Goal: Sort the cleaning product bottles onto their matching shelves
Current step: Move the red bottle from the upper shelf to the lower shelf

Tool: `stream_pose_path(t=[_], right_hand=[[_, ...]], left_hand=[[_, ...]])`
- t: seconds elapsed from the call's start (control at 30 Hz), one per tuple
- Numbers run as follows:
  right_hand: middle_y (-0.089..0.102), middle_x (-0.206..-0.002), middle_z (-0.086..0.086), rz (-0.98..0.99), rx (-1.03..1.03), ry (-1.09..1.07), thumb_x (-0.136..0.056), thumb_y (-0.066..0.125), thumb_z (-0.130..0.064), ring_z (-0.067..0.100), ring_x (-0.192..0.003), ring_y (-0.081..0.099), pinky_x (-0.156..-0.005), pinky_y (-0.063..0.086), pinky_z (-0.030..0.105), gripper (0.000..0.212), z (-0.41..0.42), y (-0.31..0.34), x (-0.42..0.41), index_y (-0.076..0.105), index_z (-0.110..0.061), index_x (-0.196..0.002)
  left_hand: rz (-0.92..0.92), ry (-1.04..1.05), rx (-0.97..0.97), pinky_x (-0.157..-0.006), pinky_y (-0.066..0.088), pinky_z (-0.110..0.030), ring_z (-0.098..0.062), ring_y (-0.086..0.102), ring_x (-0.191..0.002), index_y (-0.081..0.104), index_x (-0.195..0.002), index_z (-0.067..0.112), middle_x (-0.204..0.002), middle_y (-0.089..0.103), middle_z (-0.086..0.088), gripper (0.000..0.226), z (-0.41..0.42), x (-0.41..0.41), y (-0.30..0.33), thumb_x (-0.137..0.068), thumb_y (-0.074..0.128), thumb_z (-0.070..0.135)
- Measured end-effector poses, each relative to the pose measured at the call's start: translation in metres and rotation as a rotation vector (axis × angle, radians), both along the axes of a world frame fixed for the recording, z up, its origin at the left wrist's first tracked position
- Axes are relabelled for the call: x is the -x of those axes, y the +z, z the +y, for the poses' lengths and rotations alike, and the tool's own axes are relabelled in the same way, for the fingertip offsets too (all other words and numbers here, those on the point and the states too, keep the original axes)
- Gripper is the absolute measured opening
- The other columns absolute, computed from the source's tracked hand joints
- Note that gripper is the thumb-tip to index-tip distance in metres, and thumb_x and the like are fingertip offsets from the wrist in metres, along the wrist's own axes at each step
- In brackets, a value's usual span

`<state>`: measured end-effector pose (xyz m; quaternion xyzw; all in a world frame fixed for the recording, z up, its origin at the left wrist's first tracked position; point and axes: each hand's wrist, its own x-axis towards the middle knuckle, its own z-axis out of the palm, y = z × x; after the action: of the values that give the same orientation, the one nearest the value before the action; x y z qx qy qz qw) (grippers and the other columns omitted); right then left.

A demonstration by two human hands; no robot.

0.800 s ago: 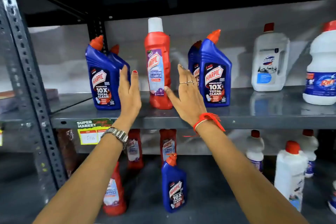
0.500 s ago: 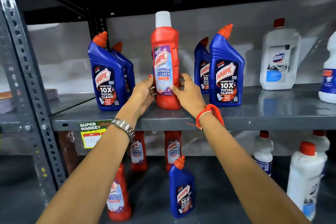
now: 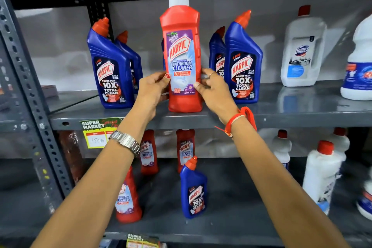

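A tall red Harpic bathroom cleaner bottle (image 3: 181, 46) with a white cap stands upright at the front of the upper shelf (image 3: 291, 119). My left hand (image 3: 152, 90) grips its lower left side and my right hand (image 3: 214, 90) grips its lower right side. Blue Harpic toilet cleaner bottles flank it: a pair on the left (image 3: 109, 70) and a pair on the right (image 3: 243, 66). On the lower shelf (image 3: 231, 213) stand three red Harpic bottles (image 3: 185, 149) and one blue Harpic bottle (image 3: 193, 191).
White Domex bottle (image 3: 302, 50) and another white bottle (image 3: 360, 66) stand at the upper shelf's right. White red-capped bottles (image 3: 320, 175) fill the lower right. A perforated grey upright (image 3: 26, 90) runs down the left. A yellow price tag (image 3: 96, 135) hangs on the shelf edge.
Both hands went from open beside the red bottle to closed around its lower part. The view has come closer to the shelf.
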<state>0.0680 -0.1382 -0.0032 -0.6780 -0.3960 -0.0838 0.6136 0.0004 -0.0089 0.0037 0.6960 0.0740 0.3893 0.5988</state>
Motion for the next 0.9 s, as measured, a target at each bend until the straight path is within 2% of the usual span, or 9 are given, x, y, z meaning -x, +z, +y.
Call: stream_pose_path(t=[0.13, 0.23, 0.3, 0.37, 0.47, 0.53, 0.7, 0.8, 0.9], right_hand=[[0.062, -0.118, 0.019, -0.011, -0.041, 0.135, -0.089, 0.049, 0.001, 0.019, -0.105, 0.057, -0.098, 0.048, 0.039, 0.038, -0.041, -0.001, 0.021, 0.041, -0.003, -0.126], [0.063, -0.102, 0.008, 0.014, -0.079, 0.212, -0.088, 0.047, 0.004, 0.014, -0.096, 0.058, -0.088, 0.050, 0.030, 0.041, -0.075, -0.014, 0.034, 0.038, -0.003, -0.128], [0.061, -0.113, 0.015, 0.037, -0.091, 0.239, -0.088, 0.048, 0.005, 0.018, -0.102, 0.058, -0.093, 0.049, 0.032, 0.044, -0.094, -0.034, 0.038, 0.036, -0.003, -0.129], [0.056, -0.124, 0.019, 0.057, -0.068, 0.258, -0.087, 0.049, 0.004, 0.020, -0.111, 0.056, -0.099, 0.047, 0.035, 0.044, -0.111, -0.061, 0.040, 0.037, -0.004, -0.128], [0.053, -0.127, 0.013, 0.126, -0.037, 0.250, -0.088, 0.046, 0.004, 0.006, -0.108, 0.057, -0.099, 0.046, 0.023, 0.040, -0.124, -0.109, 0.037, 0.038, -0.010, -0.125], [0.052, -0.129, 0.009, 0.163, -0.004, 0.199, -0.089, 0.044, -0.006, 0.003, -0.112, 0.054, -0.101, 0.044, 0.023, 0.037, -0.129, -0.148, 0.032, 0.038, -0.016, -0.124], [0.051, -0.130, 0.008, 0.290, 0.087, 0.042, -0.092, 0.043, -0.008, -0.009, -0.110, 0.052, -0.103, 0.042, 0.022, 0.037, -0.132, -0.245, 0.016, 0.036, -0.009, -0.129], [0.051, -0.129, 0.017, 0.363, 0.122, -0.039, -0.089, 0.045, -0.022, 0.021, -0.117, 0.052, -0.105, 0.043, 0.036, 0.043, -0.126, -0.284, 0.004, 0.037, -0.003, -0.127], [0.050, -0.125, 0.012, 0.394, 0.174, -0.095, -0.092, 0.042, -0.003, 0.023, -0.113, 0.050, -0.089, 0.042, 0.003, 0.037, -0.118, -0.303, -0.013, 0.034, -0.002, -0.129]], left_hand=[[-0.135, 0.028, -0.053, -0.057, 0.056, -0.014, -0.007, 0.064, -0.076, 0.058, -0.112, 0.006, -0.099, 0.066, -0.006, 0.026, -0.040, 0.029, -0.004, -0.090, 0.051, 0.015], [-0.215, -0.021, -0.014, -0.057, 0.055, -0.015, -0.002, 0.067, -0.071, 0.060, -0.111, 0.011, -0.084, 0.071, 0.009, 0.024, -0.072, 0.047, -0.018, -0.088, 0.054, 0.011], [-0.276, -0.029, -0.025, -0.061, 0.056, -0.019, -0.002, 0.067, -0.074, 0.061, -0.108, 0.014, -0.075, 0.073, 0.016, 0.024, -0.088, 0.053, -0.039, -0.086, 0.056, 0.008], [-0.296, -0.001, -0.015, -0.071, 0.057, -0.022, -0.003, 0.065, -0.080, 0.061, -0.108, 0.015, -0.084, 0.074, 0.011, 0.026, -0.103, 0.052, -0.072, -0.084, 0.057, 0.006], [-0.245, -0.011, 0.089, -0.076, 0.056, -0.022, -0.002, 0.063, -0.082, 0.066, -0.103, 0.018, -0.093, 0.072, 0.005, 0.027, -0.122, 0.045, -0.129, -0.082, 0.059, 0.003], [-0.178, -0.012, 0.140, -0.079, 0.055, -0.021, -0.001, 0.062, -0.084, 0.063, -0.109, 0.008, -0.100, 0.069, -0.003, 0.029, -0.133, 0.039, -0.166, -0.081, 0.058, -0.002], [-0.027, 0.052, 0.150, -0.073, 0.052, -0.009, 0.015, 0.058, -0.074, 0.056, -0.109, 0.010, -0.108, 0.060, -0.007, 0.035, -0.146, 0.019, -0.248, -0.081, 0.055, -0.010], [0.068, 0.037, 0.154, -0.071, 0.051, -0.010, 0.016, 0.059, -0.073, 0.056, -0.108, 0.012, -0.104, 0.062, -0.002, 0.036, -0.141, 0.004, -0.283, -0.080, 0.055, -0.011], [0.148, -0.036, 0.176, -0.073, 0.053, -0.010, 0.008, 0.064, -0.079, 0.060, -0.103, 0.014, -0.092, 0.071, 0.006, 0.035, -0.130, -0.017, -0.308, -0.081, 0.053, -0.013]])
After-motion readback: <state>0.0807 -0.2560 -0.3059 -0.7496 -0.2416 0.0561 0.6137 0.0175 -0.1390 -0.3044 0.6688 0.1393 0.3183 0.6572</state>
